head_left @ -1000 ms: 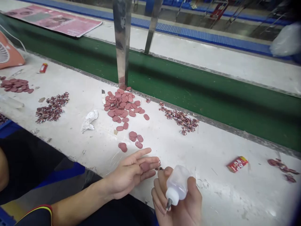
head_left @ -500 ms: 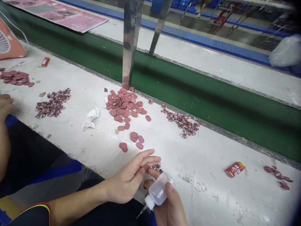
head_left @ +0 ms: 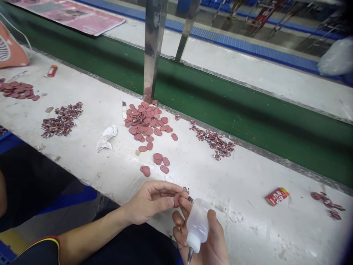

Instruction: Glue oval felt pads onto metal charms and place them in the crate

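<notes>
My left hand [head_left: 154, 202] pinches a reddish-brown oval disc [head_left: 177, 200] between thumb and fingers, above the near edge of the white table. My right hand [head_left: 204, 235] is wrapped round a translucent squeeze bottle [head_left: 198, 221], whose white cap and thin metal needle tip point down toward me. A right fingertip touches the disc's edge. Small dark metallic pieces [head_left: 187, 194] show just behind the fingers, partly hidden. Beyond my hands lie a few loose discs [head_left: 158, 159] and a larger pile of discs [head_left: 145, 119].
Small metallic pieces form one heap [head_left: 215, 142] at right and another [head_left: 62, 119] at left. A crumpled white tissue [head_left: 107, 138], a red lighter-sized packet [head_left: 277, 196] and an orange fan [head_left: 11, 48] stand on the table [head_left: 234, 184]. A metal post [head_left: 154, 51] rises beside the green belt [head_left: 220, 99].
The disc has turned to show its flat face, and my left fingers have closed in on it. My right hand and bottle moved slightly right, the tip now pointing more steeply down. The neighbour's hand left view.
</notes>
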The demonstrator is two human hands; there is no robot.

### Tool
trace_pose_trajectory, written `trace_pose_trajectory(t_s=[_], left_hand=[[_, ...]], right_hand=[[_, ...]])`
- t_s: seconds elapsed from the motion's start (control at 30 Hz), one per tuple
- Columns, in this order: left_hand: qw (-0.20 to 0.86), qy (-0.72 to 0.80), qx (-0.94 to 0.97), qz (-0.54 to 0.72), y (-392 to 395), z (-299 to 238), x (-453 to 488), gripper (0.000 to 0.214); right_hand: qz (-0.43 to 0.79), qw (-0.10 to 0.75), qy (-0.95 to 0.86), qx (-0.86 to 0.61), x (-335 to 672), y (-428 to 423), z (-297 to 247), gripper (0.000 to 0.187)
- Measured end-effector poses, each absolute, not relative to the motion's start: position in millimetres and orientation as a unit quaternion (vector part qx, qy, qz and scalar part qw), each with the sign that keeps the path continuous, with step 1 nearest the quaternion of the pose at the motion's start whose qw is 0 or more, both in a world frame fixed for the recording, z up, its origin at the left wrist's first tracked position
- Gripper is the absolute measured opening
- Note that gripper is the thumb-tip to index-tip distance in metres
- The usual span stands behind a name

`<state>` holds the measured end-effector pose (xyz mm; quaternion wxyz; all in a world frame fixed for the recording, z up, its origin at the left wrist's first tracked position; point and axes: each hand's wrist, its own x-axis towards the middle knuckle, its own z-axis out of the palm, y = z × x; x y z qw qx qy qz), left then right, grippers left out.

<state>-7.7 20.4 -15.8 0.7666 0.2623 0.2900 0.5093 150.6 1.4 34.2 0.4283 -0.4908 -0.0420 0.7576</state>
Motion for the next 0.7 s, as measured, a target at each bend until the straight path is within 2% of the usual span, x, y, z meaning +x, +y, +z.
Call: trace_pose_trajectory(t_s=[0.13,0.23,0.37,0.53,0.7], left_hand=[[0.76,0.329,0.246,0.504,20.6,-14.5,-5.7,0.023],[0.762,0.341,0.206,0.51,21.3,-13.7,-6.1,0.022],[0.785,0.305,0.124,0.525,20.7,-10.7,-8.6,0.023],[0.833,0.263,0.079,0.48,15.7,-2.8,-3.6,0.025],[0.84,0.251,0.058,0.476,11.4,1.0,1.7,0.026]], right_hand=[[0.742,0.437,-0.039,-0.508,145.9,1.0,37.5,0.049],[0.728,0.442,-0.046,-0.522,146.2,3.2,38.6,0.055],[0.663,0.495,-0.092,-0.555,162.9,7.1,34.6,0.06],[0.605,0.54,-0.174,-0.559,180.8,6.0,39.3,0.062],[0.666,0.529,-0.08,-0.519,169.9,16.6,51.2,0.051]])
